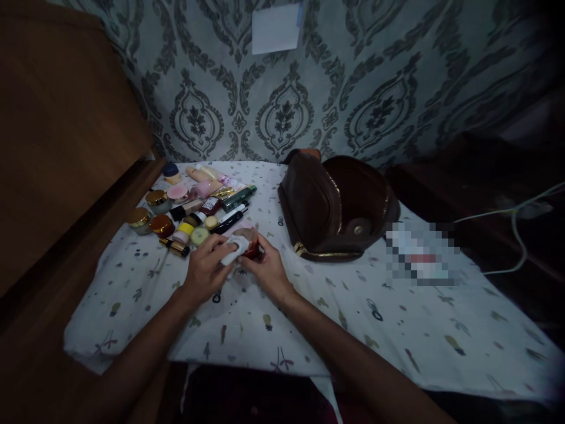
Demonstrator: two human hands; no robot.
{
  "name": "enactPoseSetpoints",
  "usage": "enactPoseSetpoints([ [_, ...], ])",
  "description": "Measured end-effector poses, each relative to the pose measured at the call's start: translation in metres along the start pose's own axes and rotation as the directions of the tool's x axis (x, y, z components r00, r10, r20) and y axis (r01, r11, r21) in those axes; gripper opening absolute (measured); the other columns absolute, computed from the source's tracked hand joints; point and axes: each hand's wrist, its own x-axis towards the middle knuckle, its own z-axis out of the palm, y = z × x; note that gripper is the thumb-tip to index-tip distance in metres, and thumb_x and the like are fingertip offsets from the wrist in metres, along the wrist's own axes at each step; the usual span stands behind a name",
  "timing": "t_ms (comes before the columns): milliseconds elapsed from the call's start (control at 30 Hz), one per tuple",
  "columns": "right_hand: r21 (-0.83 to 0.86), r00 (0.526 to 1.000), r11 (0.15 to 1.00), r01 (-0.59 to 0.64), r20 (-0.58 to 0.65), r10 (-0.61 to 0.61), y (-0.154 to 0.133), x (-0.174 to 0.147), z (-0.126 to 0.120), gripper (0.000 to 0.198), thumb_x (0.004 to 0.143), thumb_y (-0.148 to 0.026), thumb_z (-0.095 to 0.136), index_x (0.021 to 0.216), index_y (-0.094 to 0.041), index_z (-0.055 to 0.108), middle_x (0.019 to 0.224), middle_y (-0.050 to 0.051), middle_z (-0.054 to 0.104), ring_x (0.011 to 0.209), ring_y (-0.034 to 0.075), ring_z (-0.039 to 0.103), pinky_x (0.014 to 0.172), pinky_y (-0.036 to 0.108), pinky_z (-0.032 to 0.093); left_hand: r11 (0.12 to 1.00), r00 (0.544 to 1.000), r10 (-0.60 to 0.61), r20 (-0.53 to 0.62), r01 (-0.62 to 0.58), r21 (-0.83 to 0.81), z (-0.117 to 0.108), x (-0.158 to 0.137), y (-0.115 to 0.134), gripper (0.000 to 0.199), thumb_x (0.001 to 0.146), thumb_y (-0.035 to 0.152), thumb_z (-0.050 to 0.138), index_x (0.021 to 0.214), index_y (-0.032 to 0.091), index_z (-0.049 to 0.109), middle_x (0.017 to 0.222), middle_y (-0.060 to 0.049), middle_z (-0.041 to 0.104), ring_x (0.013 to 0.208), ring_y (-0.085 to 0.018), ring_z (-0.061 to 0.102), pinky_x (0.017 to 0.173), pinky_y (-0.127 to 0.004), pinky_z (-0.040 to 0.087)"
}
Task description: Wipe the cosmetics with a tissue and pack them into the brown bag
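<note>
My left hand (206, 266) is closed on a crumpled white wipe (237, 245), its fingertips pressing it against a small reddish-brown jar (253, 248). Gripping the jar from the right side is my right hand (270, 268), thumb toward me. The fingers partly cover the jar, so its lid and label cannot be made out. Just beyond my left hand lie a pale green round jar (199, 236), a black and gold bottle (175, 247) and a black tube (227, 222).
More cosmetics, such as a gold-lidded jar (139, 220) and a green tube (239, 199), crowd the table's left. An unzipped brown bag (313, 206) stands at centre right. A wooden cabinet (66, 118) borders the left, and a pale cable (523, 235) hangs at right.
</note>
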Motion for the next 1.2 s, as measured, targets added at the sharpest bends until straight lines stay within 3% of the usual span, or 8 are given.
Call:
enactPoseSetpoints([
  [133,-0.325,0.987,0.936,0.138,-0.031,-0.156,0.007,-0.001,-0.007,0.064,0.064,-0.017,0.077,0.126,-0.024,0.062,0.112,0.006,0.065,0.103,0.025,0.060,0.097,0.041,0.048,0.976,0.988,0.131,0.079,-0.143,0.163,0.001,-0.003,0.003,0.029,0.087,0.009,0.052,0.110,0.021,0.065,0.103,-0.009,0.062,0.091,-0.021,0.059,0.073,-0.031,0.047],
  [233,-0.467,0.967,0.848,0.250,0.078,-0.242,0.007,-0.006,-0.005,0.064,0.067,-0.010,0.069,0.129,-0.021,0.061,0.119,0.009,0.063,0.112,0.027,0.059,0.103,0.043,0.045,0.963,0.986,0.130,0.108,-0.152,0.222,0.002,-0.003,0.009,0.032,0.086,0.010,0.051,0.113,0.020,0.065,0.100,-0.008,0.062,0.090,-0.021,0.058,0.074,-0.032,0.047],
  [433,-0.523,0.953,0.799,0.296,0.213,-0.214,0.005,-0.014,0.003,0.061,0.069,-0.007,0.063,0.127,-0.025,0.061,0.121,0.007,0.062,0.116,0.027,0.058,0.103,0.042,0.047,0.974,0.979,-0.195,0.057,0.186,0.132,-0.002,0.005,0.012,0.021,0.092,0.019,0.049,0.102,0.019,0.068,0.090,-0.005,0.058,0.086,-0.020,0.058,0.076,-0.033,0.046],
  [600,-0.339,0.972,0.913,0.226,0.147,-0.186,0.015,-0.012,0.005,0.074,0.066,-0.009,0.072,0.135,-0.029,0.057,0.129,0.006,0.061,0.118,0.026,0.058,0.105,0.043,0.046,0.909,0.914,-0.405,0.023,0.405,-0.094,-0.006,0.010,-0.007,0.016,0.090,0.025,0.053,0.080,0.019,0.063,0.077,-0.002,0.054,0.077,-0.020,0.054,0.069,-0.032,0.044],
  [833,0.094,0.998,0.995,-0.043,0.053,0.038,0.011,-0.003,0.007,0.064,0.059,-0.024,0.087,0.118,-0.026,0.062,0.114,0.002,0.070,0.104,0.022,0.066,0.100,0.038,0.050,0.489,0.653,-0.717,0.243,0.720,-0.492,0.001,0.003,-0.021,0.025,0.084,0.042,0.062,0.084,0.017,0.064,0.064,0.002,0.057,0.055,-0.013,0.050,0.047,-0.023,0.039],
  [900,0.161,0.999,0.986,-0.051,0.027,0.048,0.008,-0.001,0.007,0.060,0.059,-0.025,0.087,0.113,-0.026,0.063,0.115,0.002,0.070,0.106,0.021,0.065,0.100,0.037,0.049,0.518,0.691,-0.682,0.240,0.687,-0.509,0.001,0.004,-0.018,0.025,0.083,0.041,0.064,0.088,0.016,0.065,0.068,0.001,0.059,0.059,-0.014,0.053,0.051,-0.023,0.042],
  [1000,0.188,0.998,0.980,-0.059,0.004,0.060,0.008,0.001,0.006,0.058,0.059,-0.026,0.084,0.112,-0.025,0.061,0.115,0.002,0.069,0.107,0.022,0.064,0.101,0.036,0.048,0.686,0.802,-0.578,0.150,0.577,-0.443,-0.001,0.007,-0.015,0.021,0.082,0.036,0.063,0.090,0.017,0.068,0.078,-0.001,0.062,0.071,-0.016,0.056,0.059,-0.025,0.043],
  [1200,-0.216,1.000,0.976,0.020,0.022,-0.015,0.009,-0.002,0.004,0.055,0.059,-0.024,0.081,0.107,-0.025,0.055,0.104,0.002,0.068,0.094,0.022,0.063,0.088,0.037,0.050,0.890,0.904,-0.410,0.122,0.426,-0.164,-0.007,0.007,-0.020,0.014,0.083,0.021,0.054,0.083,0.017,0.067,0.079,-0.002,0.058,0.078,-0.019,0.055,0.069,-0.030,0.043],
])
